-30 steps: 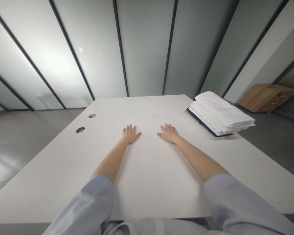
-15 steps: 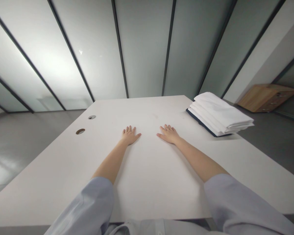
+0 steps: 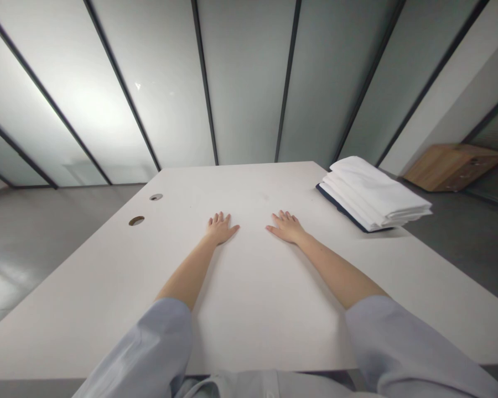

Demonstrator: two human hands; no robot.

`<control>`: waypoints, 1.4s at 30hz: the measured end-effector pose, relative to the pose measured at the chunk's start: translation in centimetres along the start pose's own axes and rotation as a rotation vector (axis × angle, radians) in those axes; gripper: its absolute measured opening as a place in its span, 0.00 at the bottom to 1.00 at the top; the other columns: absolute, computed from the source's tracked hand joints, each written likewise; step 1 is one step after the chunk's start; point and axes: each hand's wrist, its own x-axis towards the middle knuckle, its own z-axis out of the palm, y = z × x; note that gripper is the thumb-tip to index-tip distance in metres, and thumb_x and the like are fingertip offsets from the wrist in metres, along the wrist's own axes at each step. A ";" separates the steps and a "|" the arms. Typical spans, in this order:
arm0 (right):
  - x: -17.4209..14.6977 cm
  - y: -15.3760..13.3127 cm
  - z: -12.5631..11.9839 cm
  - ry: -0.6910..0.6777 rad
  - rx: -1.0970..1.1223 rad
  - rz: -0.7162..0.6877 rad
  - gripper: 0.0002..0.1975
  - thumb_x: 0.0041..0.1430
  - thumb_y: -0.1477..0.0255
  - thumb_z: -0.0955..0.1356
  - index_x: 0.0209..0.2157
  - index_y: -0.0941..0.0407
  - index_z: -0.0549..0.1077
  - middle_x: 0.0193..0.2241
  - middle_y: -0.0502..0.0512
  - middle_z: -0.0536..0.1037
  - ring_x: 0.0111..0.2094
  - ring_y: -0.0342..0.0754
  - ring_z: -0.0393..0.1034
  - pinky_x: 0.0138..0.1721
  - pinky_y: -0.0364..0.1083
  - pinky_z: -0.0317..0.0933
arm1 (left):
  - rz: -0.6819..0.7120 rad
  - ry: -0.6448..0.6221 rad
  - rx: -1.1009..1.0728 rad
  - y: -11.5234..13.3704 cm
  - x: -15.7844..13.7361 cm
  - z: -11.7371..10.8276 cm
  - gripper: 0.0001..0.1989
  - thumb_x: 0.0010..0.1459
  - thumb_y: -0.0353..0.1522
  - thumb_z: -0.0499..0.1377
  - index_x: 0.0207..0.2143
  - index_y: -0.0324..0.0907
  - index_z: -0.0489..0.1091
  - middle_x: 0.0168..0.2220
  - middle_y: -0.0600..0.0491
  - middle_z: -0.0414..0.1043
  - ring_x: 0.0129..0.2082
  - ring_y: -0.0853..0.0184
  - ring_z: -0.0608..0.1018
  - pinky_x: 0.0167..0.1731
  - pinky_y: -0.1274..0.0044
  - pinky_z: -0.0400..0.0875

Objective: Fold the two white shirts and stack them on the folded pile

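Palm down on the white table (image 3: 249, 298), my left hand (image 3: 221, 228) lies flat with its fingers spread. My right hand (image 3: 287, 227) rests flat on the same surface a short way to the right, fingers also apart. Neither hand holds anything, and the two do not touch. To the right of my right hand, a stack of folded white cloth (image 3: 375, 190) sits near the table's right edge. Under the white layers a dark navy piece (image 3: 343, 211) shows along the left side; its kind is unclear.
Two round holes pierce the tabletop on the left, a nearer one (image 3: 136, 221) and a farther one (image 3: 156, 197). Frosted glass panels (image 3: 244, 83) with dark frames stand behind the table. A wooden cabinet (image 3: 444, 166) is on the floor at the far right.
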 end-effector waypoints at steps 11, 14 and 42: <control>0.4 0.3 0.5 0.020 0.000 -0.015 0.44 0.60 0.42 0.50 0.68 0.56 0.49 0.68 0.65 0.46 0.67 0.65 0.39 0.64 0.59 0.36 | -0.008 -0.005 -0.004 0.0 0.0 0.0 0.41 0.61 0.56 0.37 0.68 0.42 0.46 0.70 0.42 0.39 0.68 0.51 0.47 0.64 0.61 0.45; 0.4 0.3 0.6 0.020 0.002 -0.014 0.44 0.60 0.42 0.49 0.68 0.56 0.49 0.69 0.65 0.45 0.67 0.65 0.39 0.64 0.59 0.35 | -0.007 0.002 0.008 0.0 0.0 0.0 0.41 0.61 0.56 0.37 0.68 0.43 0.46 0.70 0.43 0.40 0.68 0.51 0.48 0.63 0.61 0.46; 0.3 0.3 0.4 0.013 0.014 -0.009 0.44 0.60 0.42 0.51 0.68 0.56 0.50 0.68 0.65 0.45 0.68 0.64 0.38 0.64 0.58 0.36 | 0.000 0.003 0.005 -0.1 0.2 0.0 0.41 0.61 0.57 0.37 0.68 0.42 0.47 0.70 0.41 0.40 0.68 0.51 0.47 0.63 0.61 0.47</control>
